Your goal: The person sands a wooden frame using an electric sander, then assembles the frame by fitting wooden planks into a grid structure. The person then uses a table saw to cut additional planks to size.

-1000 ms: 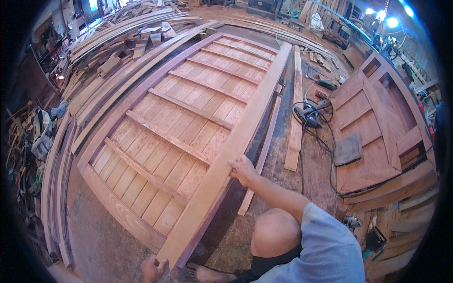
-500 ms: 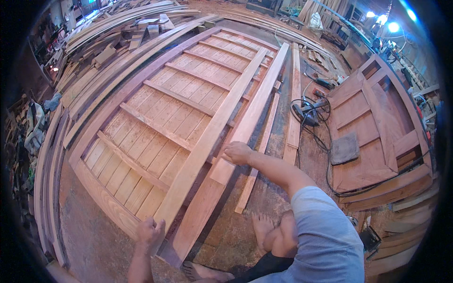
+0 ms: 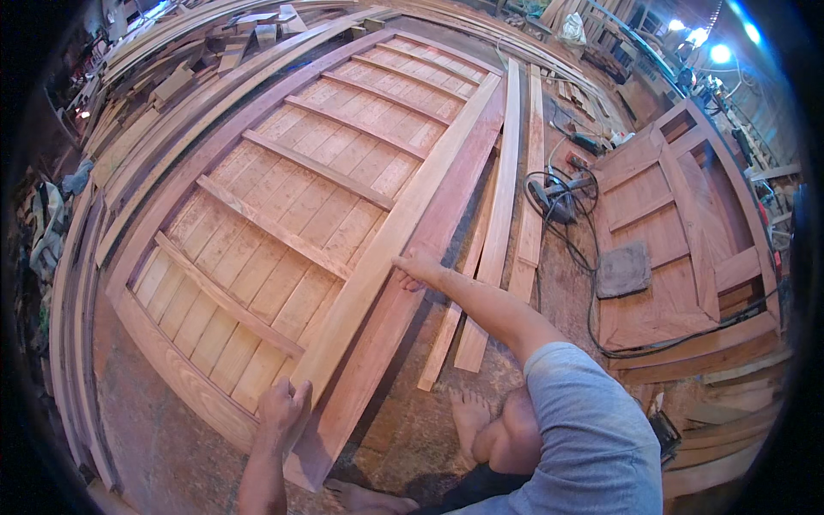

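Note:
A long pale wooden plank (image 3: 378, 275) lies along the right side of a large slatted door panel (image 3: 257, 232), over its reddish right frame rail (image 3: 378, 365). Curled at the plank's near end is my left hand (image 3: 283, 412), closed on it. My right hand (image 3: 418, 268) grips the plank's right edge about midway, its thumb toward the top face and fingers closed below. Parts of both hands' fingers are hidden. Just right of the panel, another long plank (image 3: 495, 257) rests on the floor beside a thinner strip (image 3: 446, 335).
Farther right are more planks (image 3: 530, 215), a corded power tool (image 3: 560, 204) and a smaller door panel (image 3: 657, 232) bearing a dark square slab (image 3: 624, 270). Long boards (image 3: 172, 184) and offcuts are piled left. My bare foot (image 3: 470, 421) stands near the plank ends.
The second plank has gone from the door panel's right side to the floor on the right. My right hand has left it and moved left onto the pale plank. My left hand shifted slightly upward.

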Demonstrator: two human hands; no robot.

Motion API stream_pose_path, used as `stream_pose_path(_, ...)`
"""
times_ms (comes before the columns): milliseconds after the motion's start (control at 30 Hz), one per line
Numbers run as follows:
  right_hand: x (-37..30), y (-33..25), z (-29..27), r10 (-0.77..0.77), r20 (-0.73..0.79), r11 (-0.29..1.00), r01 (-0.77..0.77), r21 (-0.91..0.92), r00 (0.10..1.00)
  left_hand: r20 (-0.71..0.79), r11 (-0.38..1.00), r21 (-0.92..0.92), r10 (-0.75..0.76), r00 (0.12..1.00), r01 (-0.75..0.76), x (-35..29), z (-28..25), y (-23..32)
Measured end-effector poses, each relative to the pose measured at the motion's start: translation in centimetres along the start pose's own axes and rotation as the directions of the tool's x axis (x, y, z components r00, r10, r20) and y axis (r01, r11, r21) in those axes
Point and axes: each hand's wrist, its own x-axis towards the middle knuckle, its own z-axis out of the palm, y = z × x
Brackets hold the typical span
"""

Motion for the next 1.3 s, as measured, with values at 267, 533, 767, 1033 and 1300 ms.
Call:
stream_pose_path(267, -0.2, -0.9, -0.1, 0.010, 0.066, 0.997, -0.015, 0.075, 0.998, 0.124, 0.988, -0.120, -0.081, 0.989, 0.096, 1.4, 0.2, -0.6)
stream_pose_path(533, 1.3, -0.1, 0.8, -0.060, 0.080, 0.989, 0.049, 0.143, 0.995, -0.067, 0.998, -0.066, -0.011, 0.998, 0.006, 1.1, 1.0, -1.0)
stream_pose_path(767, 1.9, 1.4, 0.2, -0.118, 0.090, 0.972, 0.097, 0.216, 0.989, -0.029, 0.990, -0.140, -0.016, 0.999, 0.012, 2.0, 2.4, -2.4)
stream_pose_path(1033, 1.9, 1.3, 0.5, -0.097, 0.073, 0.977, 0.082, 0.196, 0.993, -0.158, 0.999, -0.014, 0.038, 0.987, -0.041, 1.2, 1.8, -1.3)
stream_pose_path(1300, 2.0, 1.6, 0.9, -0.110, 0.041, 0.987, 0.104, 0.123, 0.993, 0.027, 0.984, -0.093, -0.150, 0.988, 0.152, 2.9, 1.5, -3.0)
